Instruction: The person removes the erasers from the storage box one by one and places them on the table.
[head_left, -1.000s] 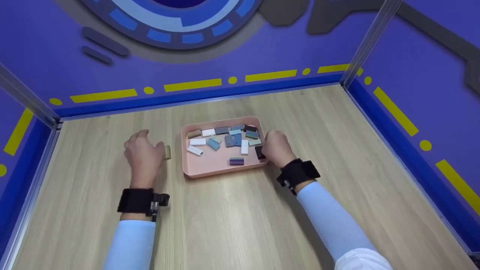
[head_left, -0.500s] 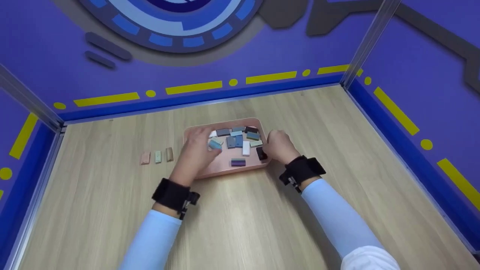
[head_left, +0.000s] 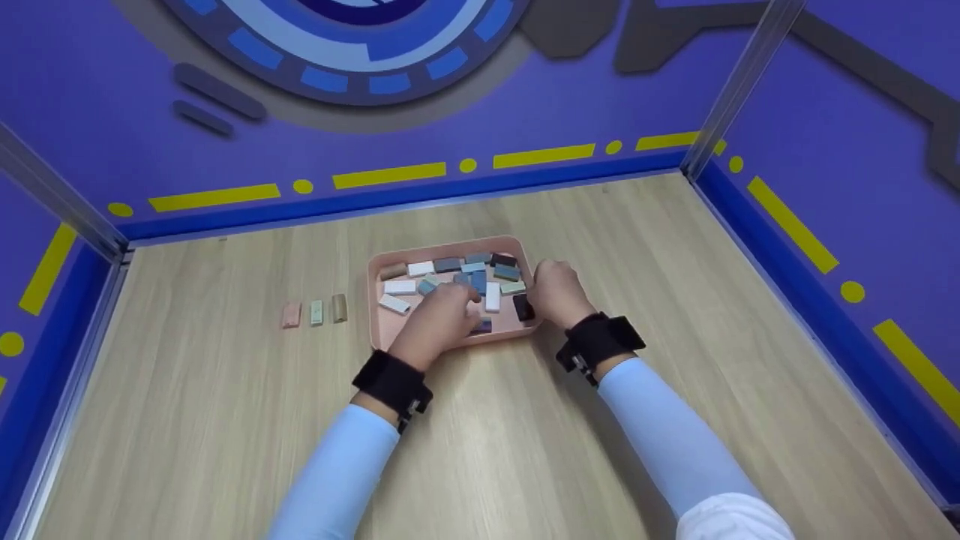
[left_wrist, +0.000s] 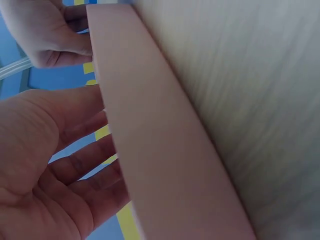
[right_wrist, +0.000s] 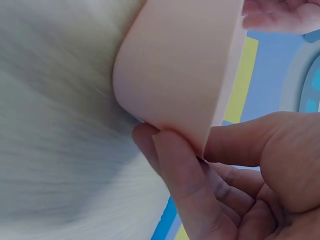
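Observation:
A shallow pink tray [head_left: 385, 328] holds several small rectangular blocks in white, grey, blue, green and black. My left hand [head_left: 441, 313] reaches over its front wall, fingers loosely bent with the thumb apart from them. Those fingertips touch or hover near a purple striped block [head_left: 486, 326] and a blue block [head_left: 478, 280]; contact is hidden. In the left wrist view, the tray's wall [left_wrist: 150, 120] covers the tips. My right hand [head_left: 560, 291] pinches the tray's right wall between thumb and fingers, plain in the right wrist view. A black block [head_left: 523, 307] lies just inside, beside that hand.
Left of the tray, a pink block [head_left: 291, 315], a pale green block [head_left: 316, 312] and a tan block [head_left: 340, 308] stand in a row on the wooden table [head_left: 187, 397]. Blue-purple panels [head_left: 525, 112] border the table's back and sides.
My left hand has moved right from beside the tan block, across the tray's left part, to the tray's front middle. The right hand keeps its grip on the wall.

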